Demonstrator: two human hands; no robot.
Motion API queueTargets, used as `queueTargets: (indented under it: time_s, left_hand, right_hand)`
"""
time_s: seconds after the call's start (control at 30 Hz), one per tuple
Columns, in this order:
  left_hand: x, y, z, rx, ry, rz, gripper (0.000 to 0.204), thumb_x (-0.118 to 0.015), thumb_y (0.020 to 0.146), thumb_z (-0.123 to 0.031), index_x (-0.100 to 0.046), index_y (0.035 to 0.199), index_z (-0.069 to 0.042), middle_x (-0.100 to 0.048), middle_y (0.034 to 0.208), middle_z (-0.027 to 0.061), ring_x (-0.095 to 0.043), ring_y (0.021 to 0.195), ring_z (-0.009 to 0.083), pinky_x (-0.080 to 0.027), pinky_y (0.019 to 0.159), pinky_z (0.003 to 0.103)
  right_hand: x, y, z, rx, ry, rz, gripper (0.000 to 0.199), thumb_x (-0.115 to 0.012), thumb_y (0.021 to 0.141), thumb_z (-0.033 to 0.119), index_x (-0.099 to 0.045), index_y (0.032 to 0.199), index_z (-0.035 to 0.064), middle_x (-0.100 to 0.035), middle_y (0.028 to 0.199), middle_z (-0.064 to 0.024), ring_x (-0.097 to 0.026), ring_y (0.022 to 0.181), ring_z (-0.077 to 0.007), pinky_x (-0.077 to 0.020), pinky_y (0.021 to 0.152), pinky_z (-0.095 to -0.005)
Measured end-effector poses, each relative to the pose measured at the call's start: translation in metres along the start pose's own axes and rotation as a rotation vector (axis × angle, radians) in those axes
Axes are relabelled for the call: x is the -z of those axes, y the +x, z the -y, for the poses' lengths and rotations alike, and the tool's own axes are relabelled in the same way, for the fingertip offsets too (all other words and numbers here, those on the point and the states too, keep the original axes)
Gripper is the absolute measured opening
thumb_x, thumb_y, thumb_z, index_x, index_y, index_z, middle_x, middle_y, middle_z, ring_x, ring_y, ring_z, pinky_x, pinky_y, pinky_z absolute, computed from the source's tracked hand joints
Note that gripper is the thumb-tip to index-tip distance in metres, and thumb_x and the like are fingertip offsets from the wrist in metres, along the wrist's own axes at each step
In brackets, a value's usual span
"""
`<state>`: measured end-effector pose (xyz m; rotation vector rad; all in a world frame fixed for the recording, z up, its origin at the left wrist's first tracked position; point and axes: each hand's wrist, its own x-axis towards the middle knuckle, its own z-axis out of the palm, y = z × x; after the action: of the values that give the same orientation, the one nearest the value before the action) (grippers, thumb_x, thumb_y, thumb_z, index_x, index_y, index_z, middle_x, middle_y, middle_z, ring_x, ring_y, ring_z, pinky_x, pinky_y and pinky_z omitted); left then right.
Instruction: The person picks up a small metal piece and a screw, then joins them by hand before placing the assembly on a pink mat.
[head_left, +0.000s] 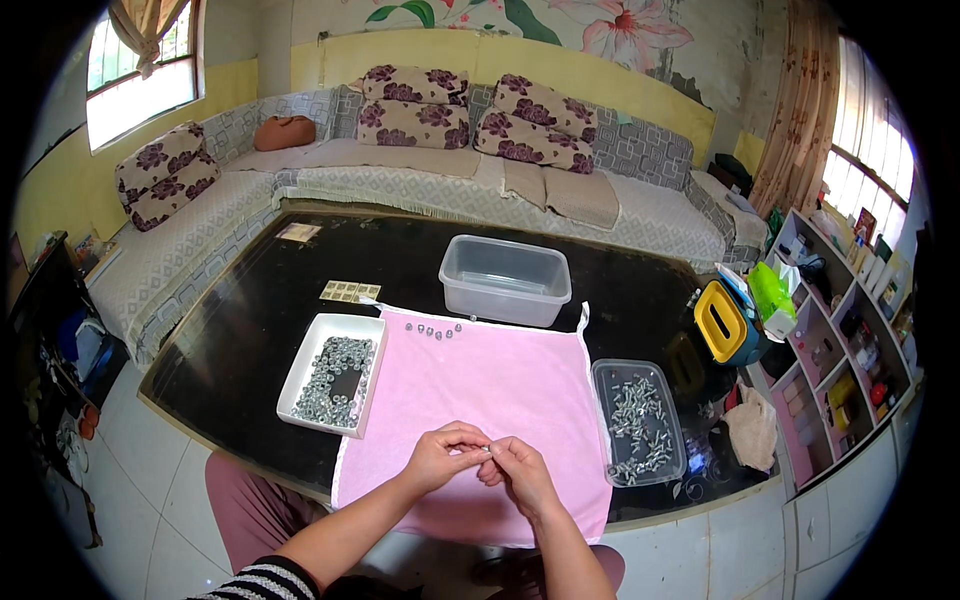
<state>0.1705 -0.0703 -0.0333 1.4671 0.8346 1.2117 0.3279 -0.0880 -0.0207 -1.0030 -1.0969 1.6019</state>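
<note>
My left hand (pixel 445 458) and my right hand (pixel 522 474) meet over the near part of a pink cloth (pixel 480 380). Thumbs and fingers of both are pinched together around one small silvery metal piece (pixel 487 449), mostly hidden by the fingertips; whether it is a screw, a nut or both joined I cannot tell. To the left, a white box (pixel 287 400) holds many small metal nuts (pixel 342 375). On the right, a clear plastic tray (pixel 682 450) contains loose metal screws (pixel 640 415). Several small metal pieces (pixel 437 333) lie in rows near the cloth's far left corner.
A clear plastic bin (pixel 506 300) stands beyond the cloth on the black table (pixel 400 250). Flat gold-coloured squares (pixel 350 291) lie farther left. At the right edge are a yellow-and-teal tissue box (pixel 722 322) and a beige cloth (pixel 750 428), beside a shelf unit (pixel 815 370).
</note>
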Motion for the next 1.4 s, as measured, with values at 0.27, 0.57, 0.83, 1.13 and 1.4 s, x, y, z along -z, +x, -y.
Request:
queueTargets:
  time_s: [0.27,0.57,0.83,1.13,1.4]
  left_hand:
    - [0.000,0.000,-0.002,-0.019,0.030,0.002,0.015,-0.066,0.075,-0.006,-0.065,0.090,-0.002,-0.059,0.094,0.0061,-0.056,0.080,0.0106,-0.047,0.072,0.023]
    - [0.000,0.000,0.003,0.022,-0.031,0.017,0.015,-0.066,0.075,-0.004,-0.065,0.090,-0.002,-0.059,0.094,0.0067,-0.056,0.082,0.0115,-0.046,0.072,0.023]
    - [0.001,0.000,-0.005,0.052,-0.052,-0.009,0.014,-0.064,0.076,-0.001,-0.065,0.089,-0.001,-0.059,0.094,0.0070,-0.056,0.083,0.0120,-0.046,0.074,0.024]
    - [0.001,-0.001,-0.004,0.064,-0.108,0.000,0.014,-0.063,0.076,0.000,-0.064,0.090,0.000,-0.058,0.094,0.0079,-0.056,0.085,0.0133,-0.045,0.075,0.024]
    - [0.001,0.000,-0.004,0.040,-0.079,-0.005,0.014,-0.064,0.077,-0.004,-0.065,0.090,-0.002,-0.059,0.094,0.0051,-0.055,0.081,0.0105,-0.046,0.072,0.023]
  right_hand:
    - [0.004,0.001,0.000,-0.033,0.020,0.022,0.022,-0.048,0.090,0.022,-0.052,0.086,0.0005,-0.058,0.070,-0.0084,-0.055,0.062,-0.0137,-0.0450,0.058,-0.0240]
    - [0.008,0.001,-0.002,-0.063,0.040,0.070,0.022,-0.047,0.090,0.021,-0.052,0.086,0.0003,-0.058,0.069,-0.0084,-0.055,0.061,-0.0140,-0.0452,0.058,-0.0245]
    - [0.000,-0.001,0.002,-0.011,0.030,0.056,0.024,-0.043,0.091,0.022,-0.052,0.084,0.0005,-0.058,0.071,-0.0087,-0.055,0.063,-0.0142,-0.0448,0.059,-0.0249]
    - [-0.001,0.000,0.001,0.004,0.027,0.041,0.024,-0.042,0.092,0.021,-0.052,0.085,0.0004,-0.058,0.071,-0.0093,-0.055,0.063,-0.0143,-0.0451,0.060,-0.0247]
    - [-0.002,0.000,0.002,-0.016,0.072,0.049,0.027,-0.040,0.093,0.024,-0.051,0.084,0.0006,-0.057,0.069,-0.0094,-0.054,0.061,-0.0143,-0.0447,0.058,-0.0245]
